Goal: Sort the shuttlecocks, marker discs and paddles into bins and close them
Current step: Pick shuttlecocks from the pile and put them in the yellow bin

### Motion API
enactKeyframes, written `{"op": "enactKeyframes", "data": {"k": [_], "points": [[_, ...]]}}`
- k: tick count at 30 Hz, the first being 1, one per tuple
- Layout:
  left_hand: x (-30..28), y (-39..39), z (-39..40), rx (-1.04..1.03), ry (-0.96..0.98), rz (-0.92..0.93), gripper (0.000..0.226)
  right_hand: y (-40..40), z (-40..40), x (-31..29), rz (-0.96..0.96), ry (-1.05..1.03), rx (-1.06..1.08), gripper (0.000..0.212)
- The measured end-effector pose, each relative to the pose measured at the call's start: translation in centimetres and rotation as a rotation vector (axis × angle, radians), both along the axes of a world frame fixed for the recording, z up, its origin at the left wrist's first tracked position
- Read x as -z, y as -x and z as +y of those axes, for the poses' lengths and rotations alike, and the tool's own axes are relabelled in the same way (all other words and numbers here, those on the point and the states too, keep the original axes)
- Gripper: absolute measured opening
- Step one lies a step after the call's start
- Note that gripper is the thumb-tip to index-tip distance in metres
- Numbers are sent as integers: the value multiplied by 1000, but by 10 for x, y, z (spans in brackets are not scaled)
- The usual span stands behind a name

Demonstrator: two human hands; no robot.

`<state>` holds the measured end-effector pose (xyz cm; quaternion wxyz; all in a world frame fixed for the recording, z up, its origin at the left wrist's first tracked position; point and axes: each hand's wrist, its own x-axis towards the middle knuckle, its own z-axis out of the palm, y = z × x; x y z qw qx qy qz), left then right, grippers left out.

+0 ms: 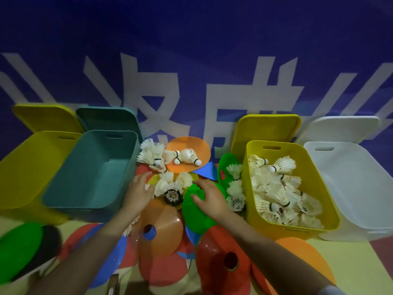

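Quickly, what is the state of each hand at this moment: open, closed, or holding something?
Left hand: open, reaching into the loose white feather shuttlecocks, gripping nothing visible.
Right hand: open, fingers spread on the green plastic marker disc.

I read a deep blue banner wall across the whole back of the view, printed with large white characters — cut off at both sides, none legible to me. Below it the floor shows pale yellow-green, with a red patch at the right edge. Light is dim and cool — upper wall darkest.
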<state>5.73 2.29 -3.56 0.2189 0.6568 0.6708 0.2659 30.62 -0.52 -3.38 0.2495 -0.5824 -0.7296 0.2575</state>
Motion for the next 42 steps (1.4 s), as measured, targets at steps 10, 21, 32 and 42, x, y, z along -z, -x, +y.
{"op": "enactKeyframes", "data": {"k": [10,21,32,42], "points": [[51,31,-6,-48,171,-57,74,96,20,26,-306,240,-4,75],[62,29,7,-116,67,-101,48,111,34,38,-366,198,183,46],[36,16,-9,-165,132,-285,64,69,23,18,232,67,298,29],[-7,-74,-7,31,188,-389,48,-16,-1,-22,805,-66,444,9]]}}
